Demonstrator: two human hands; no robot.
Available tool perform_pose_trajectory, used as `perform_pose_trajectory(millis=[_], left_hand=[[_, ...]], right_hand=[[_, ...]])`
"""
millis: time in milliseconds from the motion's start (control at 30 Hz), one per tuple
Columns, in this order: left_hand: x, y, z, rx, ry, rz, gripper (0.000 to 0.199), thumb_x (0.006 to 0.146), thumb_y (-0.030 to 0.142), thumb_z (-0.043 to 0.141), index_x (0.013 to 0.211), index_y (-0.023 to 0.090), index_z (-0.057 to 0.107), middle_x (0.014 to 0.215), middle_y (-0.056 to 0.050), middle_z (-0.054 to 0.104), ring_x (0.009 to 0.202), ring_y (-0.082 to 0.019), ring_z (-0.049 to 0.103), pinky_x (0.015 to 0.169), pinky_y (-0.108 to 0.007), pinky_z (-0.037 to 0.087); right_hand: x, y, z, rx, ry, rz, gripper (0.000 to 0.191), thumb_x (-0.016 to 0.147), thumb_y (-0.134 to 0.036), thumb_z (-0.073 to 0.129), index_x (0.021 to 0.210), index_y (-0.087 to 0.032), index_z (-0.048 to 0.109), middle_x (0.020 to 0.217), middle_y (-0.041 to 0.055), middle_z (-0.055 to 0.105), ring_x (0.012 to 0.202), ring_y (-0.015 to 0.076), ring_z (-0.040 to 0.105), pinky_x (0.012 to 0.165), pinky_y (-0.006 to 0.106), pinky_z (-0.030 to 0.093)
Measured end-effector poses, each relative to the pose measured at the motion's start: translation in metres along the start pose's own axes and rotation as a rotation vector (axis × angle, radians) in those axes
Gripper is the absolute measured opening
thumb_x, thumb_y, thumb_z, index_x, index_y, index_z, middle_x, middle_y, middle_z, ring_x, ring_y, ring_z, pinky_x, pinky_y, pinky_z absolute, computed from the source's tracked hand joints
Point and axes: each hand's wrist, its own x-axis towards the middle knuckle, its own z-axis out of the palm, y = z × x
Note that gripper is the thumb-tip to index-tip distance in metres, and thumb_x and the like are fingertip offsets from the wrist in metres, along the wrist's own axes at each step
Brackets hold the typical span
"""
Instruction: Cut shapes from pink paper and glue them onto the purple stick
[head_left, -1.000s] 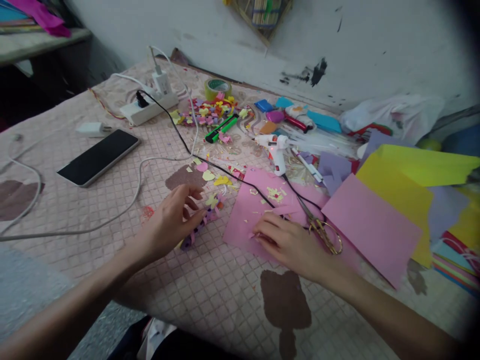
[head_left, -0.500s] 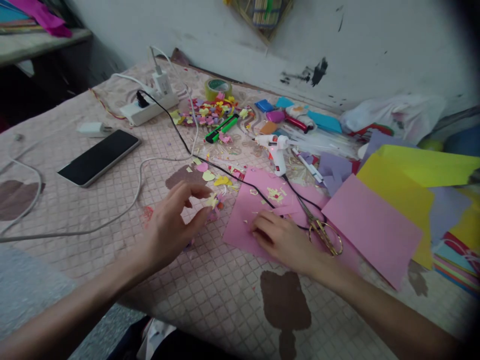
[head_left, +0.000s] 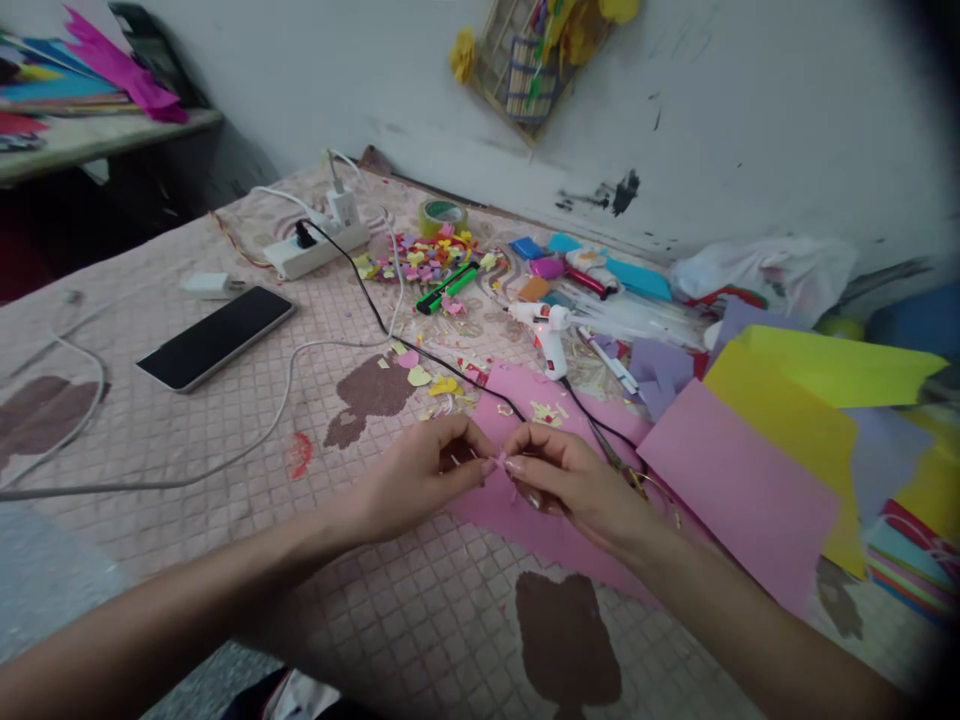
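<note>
My left hand and my right hand meet over a pink paper sheet. Their fingertips pinch a small pink paper piece between them; its exact shape is mostly hidden. Just beyond the fingers, pale yellow paper scraps lie on the sheet. Gold-handled scissors rest beside my right hand, partly covered by it. A white glue gun stands farther back, a red light showing on it and its black cord running toward me.
Behind are a heap of small paper flowers, a green cutter, and a tape roll. Left lie a phone, a power strip and a white cable. Coloured paper sheets spread at right.
My left hand has moved right, away from the small paper flowers, to meet my right hand. Both now pinch the pink piece. The view has tilted up slightly.
</note>
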Motion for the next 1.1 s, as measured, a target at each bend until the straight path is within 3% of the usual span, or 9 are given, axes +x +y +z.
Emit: perform_pose_trajectory(millis=[133, 200, 300, 433, 567, 733, 900, 1000, 1100], left_hand=[[0.005, 0.002, -0.006, -0.122, -0.038, -0.052, 0.015, 0.078, 0.029, 0.060, 0.078, 0.014, 0.058, 0.067, 0.000, 0.060, 0.061, -0.009, 0.054, 0.055, -0.020, 0.042], [0.007, 0.005, -0.011, -0.155, -0.015, -0.074, 0.016, 0.077, 0.030, 0.060, 0.078, 0.014, 0.057, 0.066, 0.000, 0.060, 0.059, -0.009, 0.054, 0.052, -0.019, 0.041], [0.010, 0.008, -0.022, -0.197, 0.055, -0.086, 0.019, 0.078, 0.033, 0.059, 0.080, 0.015, 0.055, 0.066, 0.000, 0.059, 0.054, -0.008, 0.052, 0.047, -0.019, 0.040], [0.017, 0.008, -0.037, -0.215, 0.129, -0.037, 0.020, 0.080, 0.034, 0.058, 0.079, 0.014, 0.055, 0.067, -0.001, 0.059, 0.054, -0.008, 0.052, 0.049, -0.020, 0.041], [0.026, 0.004, -0.050, -0.178, 0.204, -0.013, 0.021, 0.078, 0.034, 0.061, 0.077, 0.014, 0.056, 0.064, 0.000, 0.058, 0.051, -0.006, 0.046, 0.046, -0.018, 0.036], [0.036, -0.005, -0.061, -0.219, 0.227, -0.102, 0.023, 0.079, 0.040, 0.058, 0.081, 0.017, 0.056, 0.066, 0.000, 0.057, 0.047, -0.005, 0.040, 0.036, -0.016, 0.023], [0.042, -0.015, -0.068, -0.261, 0.276, -0.094, 0.023, 0.079, 0.039, 0.059, 0.082, 0.015, 0.056, 0.069, -0.001, 0.059, 0.055, -0.007, 0.048, 0.046, -0.017, 0.034], [0.045, -0.019, -0.070, -0.264, 0.280, -0.078, 0.021, 0.079, 0.036, 0.059, 0.080, 0.014, 0.057, 0.069, -0.001, 0.059, 0.058, -0.007, 0.050, 0.053, -0.019, 0.038], [0.047, -0.021, -0.070, -0.266, 0.287, -0.083, 0.021, 0.079, 0.035, 0.059, 0.081, 0.014, 0.057, 0.068, 0.000, 0.059, 0.055, -0.007, 0.048, 0.051, -0.019, 0.036]], right_hand=[[0.000, -0.004, -0.010, -0.112, 0.048, -0.074, 0.019, 0.082, -0.038, 0.055, 0.087, -0.019, 0.054, 0.059, -0.0051, 0.048, 0.046, 0.0069, 0.041, 0.041, 0.019, 0.028], [0.004, -0.007, -0.027, -0.293, 0.236, -0.198, 0.023, 0.084, -0.042, 0.050, 0.086, -0.019, 0.054, 0.065, -0.0024, 0.052, 0.048, 0.0084, 0.043, 0.045, 0.021, 0.033], [0.019, -0.012, -0.062, -0.734, 0.631, -0.422, 0.023, 0.084, -0.039, 0.049, 0.078, -0.018, 0.056, 0.070, 0.0019, 0.056, 0.062, 0.0143, 0.051, 0.059, 0.027, 0.041], [0.054, -0.016, -0.101, -1.113, 0.821, -0.474, 0.035, 0.075, -0.043, 0.057, 0.096, -0.015, 0.058, 0.095, 0.0125, 0.062, 0.087, 0.0255, 0.056, 0.080, 0.039, 0.042], [0.088, -0.020, -0.108, -1.191, 0.654, -0.393, 0.038, 0.073, -0.039, 0.059, 0.101, -0.013, 0.060, 0.097, 0.0131, 0.066, 0.091, 0.0262, 0.058, 0.079, 0.035, 0.042], [0.108, -0.028, -0.098, -1.155, 0.622, -0.332, 0.028, 0.077, -0.037, 0.053, 0.083, -0.012, 0.064, 0.081, 0.0117, 0.068, 0.076, 0.0248, 0.061, 0.067, 0.031, 0.042], [0.095, -0.033, -0.091, -1.022, 0.583, -0.481, 0.028, 0.082, -0.036, 0.048, 0.091, -0.013, 0.062, 0.087, 0.0089, 0.067, 0.078, 0.0237, 0.060, 0.070, 0.030, 0.043], [0.075, -0.035, -0.082, -1.014, 0.434, -0.496, 0.024, 0.083, -0.036, 0.049, 0.087, -0.016, 0.061, 0.082, 0.0069, 0.067, 0.073, 0.0233, 0.059, 0.068, 0.032, 0.044], [0.058, -0.035, -0.067, -1.041, 0.327, -0.525, 0.022, 0.083, -0.037, 0.048, 0.083, -0.019, 0.060, 0.079, 0.0055, 0.066, 0.073, 0.0234, 0.059, 0.067, 0.032, 0.045]])
